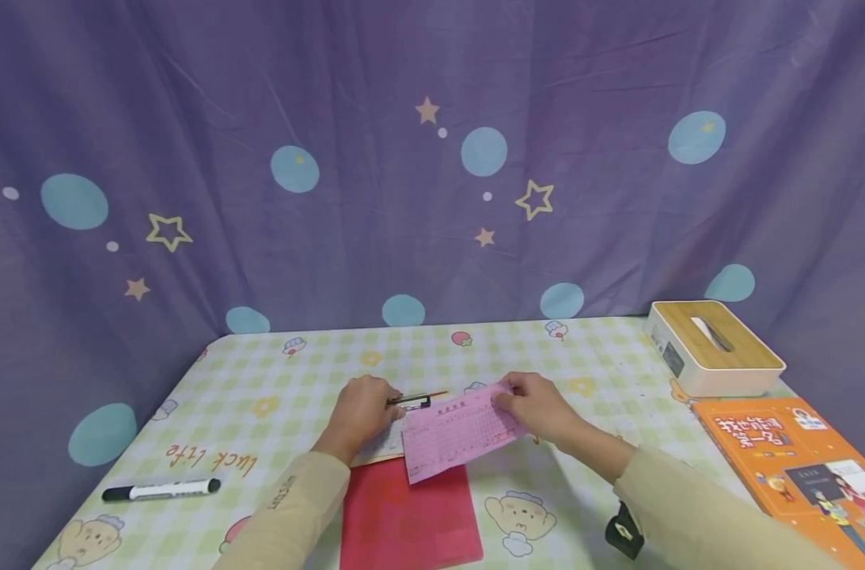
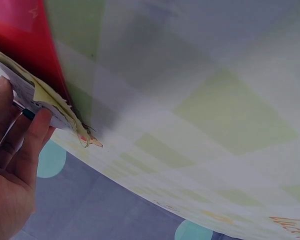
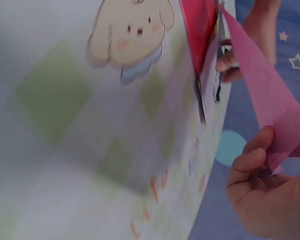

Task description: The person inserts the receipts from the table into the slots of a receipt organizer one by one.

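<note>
My right hand [image 1: 539, 408] pinches the upper right corner of a pink printed form [image 1: 460, 431]. The form is lifted and tilted, and overlaps a red folder [image 1: 411, 514] in the head view. At the folder's far end lie several paper sheets [image 1: 382, 446], with yellowish rough-edged paper among them in the left wrist view. My left hand [image 1: 361, 412] bends over this end, fingers curled at a silver clip [image 1: 415, 403] with black ends. Part of the clip is hidden by the fingers. A thin brown pointed tip [image 2: 96, 143] sticks out beyond the papers.
A black-and-white marker [image 1: 161, 490] lies at the left. On the right stand a tissue box [image 1: 717, 352] with a wooden lid and an orange book [image 1: 774, 467]. A small black object [image 1: 624, 532] shows by the right sleeve. Behind the checked tablecloth [image 1: 261, 443] hangs a purple curtain [image 1: 375, 261].
</note>
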Tool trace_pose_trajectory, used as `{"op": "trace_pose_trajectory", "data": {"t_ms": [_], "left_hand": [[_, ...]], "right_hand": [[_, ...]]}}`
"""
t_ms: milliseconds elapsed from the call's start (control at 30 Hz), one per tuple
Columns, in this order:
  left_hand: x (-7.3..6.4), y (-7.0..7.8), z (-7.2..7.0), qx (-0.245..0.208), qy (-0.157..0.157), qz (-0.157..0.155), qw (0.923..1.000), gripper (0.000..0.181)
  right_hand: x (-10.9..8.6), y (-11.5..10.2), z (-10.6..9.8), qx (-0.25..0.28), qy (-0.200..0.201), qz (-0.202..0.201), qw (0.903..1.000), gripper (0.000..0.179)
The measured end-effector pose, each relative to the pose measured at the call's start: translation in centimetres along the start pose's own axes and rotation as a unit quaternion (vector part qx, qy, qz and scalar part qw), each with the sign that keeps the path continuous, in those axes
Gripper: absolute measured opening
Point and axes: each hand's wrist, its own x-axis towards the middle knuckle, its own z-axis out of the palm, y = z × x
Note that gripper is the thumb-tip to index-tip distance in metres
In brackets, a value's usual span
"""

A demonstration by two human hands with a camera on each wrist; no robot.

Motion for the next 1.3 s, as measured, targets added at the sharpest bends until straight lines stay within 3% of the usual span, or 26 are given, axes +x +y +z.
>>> {"op": "trace_pose_trajectory", "data": {"t_ms": [233, 300, 533, 867, 1000, 1100, 1300], "left_hand": [[0.1, -0.1, -0.1, -0.011, 0.000, 0.008, 0.9999, 0.022], [0.1, -0.1, -0.1, -0.014, 0.002, 0.009, 0.9999, 0.022], [0.0, -0.3, -0.1, -0.012, 0.007, 0.015, 0.9998, 0.025], [0.2, -0.3, -0.2, -0.001, -0.001, 0.006, 1.0000, 0.024], [0.5, -0.6, -0.5, -0.001, -0.007, 0.015, 0.9999, 0.024], [0.9, -1.0, -0.9, -0.007, -0.013, 0.026, 0.9995, 0.022], [1.7, -1.4, -1.6, -0.040, -0.047, 0.034, 0.9975, 0.017]], "right_hand": [[2.0, -0.9, 3.9, 0.000, -0.018, 0.078, 0.9968, 0.026], [2.4, -1.0, 4.9, 0.004, -0.023, 0.091, 0.9956, 0.024], [3.5, -1.5, 7.5, -0.024, -0.021, 0.080, 0.9962, 0.015], [3.9, -1.8, 8.9, -0.034, -0.002, 0.082, 0.9960, 0.021], [3.7, -2.0, 9.0, -0.040, -0.001, 0.089, 0.9953, 0.023], [3.8, -2.0, 9.2, -0.049, -0.008, 0.087, 0.9950, 0.034], [4.1, -2.0, 9.8, -0.058, -0.009, 0.110, 0.9922, 0.044]]}}
